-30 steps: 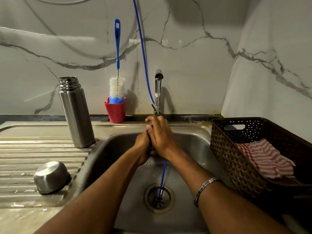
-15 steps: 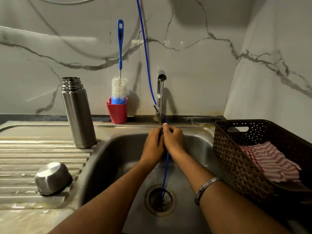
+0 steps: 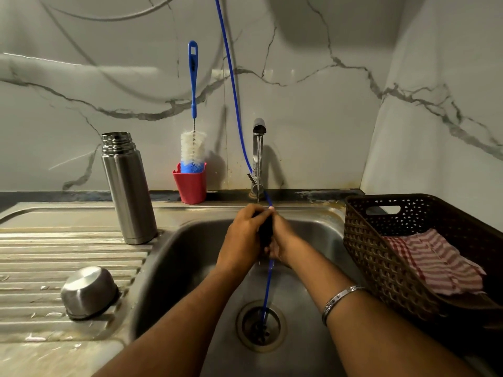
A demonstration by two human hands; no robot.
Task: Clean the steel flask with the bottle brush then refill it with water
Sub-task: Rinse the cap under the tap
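A grey-veined marble wall [image 3: 313, 110] backs a stainless steel sink [image 3: 174, 262]. Over the basin, the left hand [image 3: 242, 242] and the right hand [image 3: 283, 243] are pressed together under water running from the chrome tap [image 3: 258, 156]; whether they grasp anything cannot be told. A thin blue hose [image 3: 268, 284] passes between them to the drain [image 3: 260, 325]. The open cylindrical steel flask [image 3: 128, 186] stands upright on the ribbed drainboard [image 3: 40, 257], its domed steel cap [image 3: 88, 292] nearer. The blue-handled white bottle brush [image 3: 193, 104] stands in a red cup [image 3: 190, 183]. A brown woven plastic basket [image 3: 386, 262] holds a red-and-white striped cloth [image 3: 435, 259].
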